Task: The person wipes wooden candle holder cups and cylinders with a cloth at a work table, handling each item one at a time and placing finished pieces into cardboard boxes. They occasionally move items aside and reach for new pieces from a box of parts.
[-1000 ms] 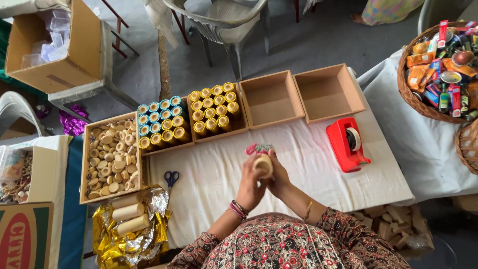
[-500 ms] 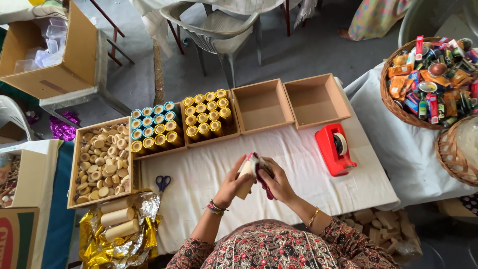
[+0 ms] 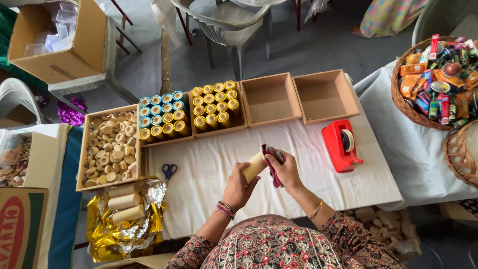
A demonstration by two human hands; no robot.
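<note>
My left hand (image 3: pixel 238 188) grips a pale cylindrical roll (image 3: pixel 254 166), tilted up to the right above the white-covered table (image 3: pixel 209 164). My right hand (image 3: pixel 285 172) holds a piece of dark red patterned wrap (image 3: pixel 272 158) against the roll's upper end. Both hands hover over the table's middle, just in front of the boxes. How far the wrap goes around the roll is hidden by my fingers.
Behind the hands stand a box of blue and gold wrapped rolls (image 3: pixel 162 118), a box of gold ones (image 3: pixel 214 106) and two empty boxes (image 3: pixel 271 98) (image 3: pixel 326 95). A red tape dispenser (image 3: pixel 341 145), blue scissors (image 3: pixel 169 171), a box of bare discs (image 3: pixel 108 147), gold foil (image 3: pixel 119 219).
The roll was end-on to me between both hands; now it lies tilted with its side showing, and the red wrap has gone onto its upper end. The view shifted slightly.
</note>
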